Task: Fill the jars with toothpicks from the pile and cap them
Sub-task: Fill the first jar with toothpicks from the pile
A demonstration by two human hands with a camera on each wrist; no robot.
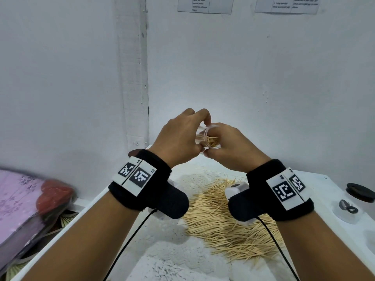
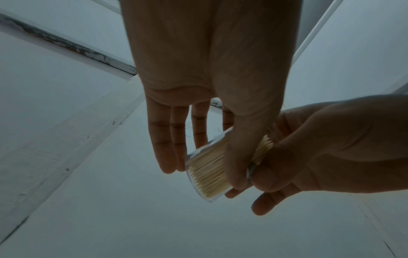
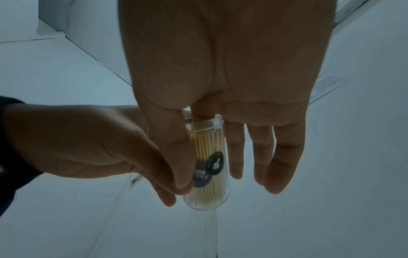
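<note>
Both hands are holding the clear jar (image 1: pixel 209 138) in the air above the toothpick pile (image 1: pixel 229 220): left hand (image 1: pixel 178 138) and right hand (image 1: pixel 229 145) each pinching it between thumb and fingers. Jar is lying tilted, packed with toothpicks, mouth uncapped.

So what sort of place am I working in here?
Probably a makeshift packing station in a plain room corner, not a kitchen. A white table set against bare white walls carries a loose toothpick pile; printed instruction sheets are taped above, and a black jar cap waits at the right.
</note>
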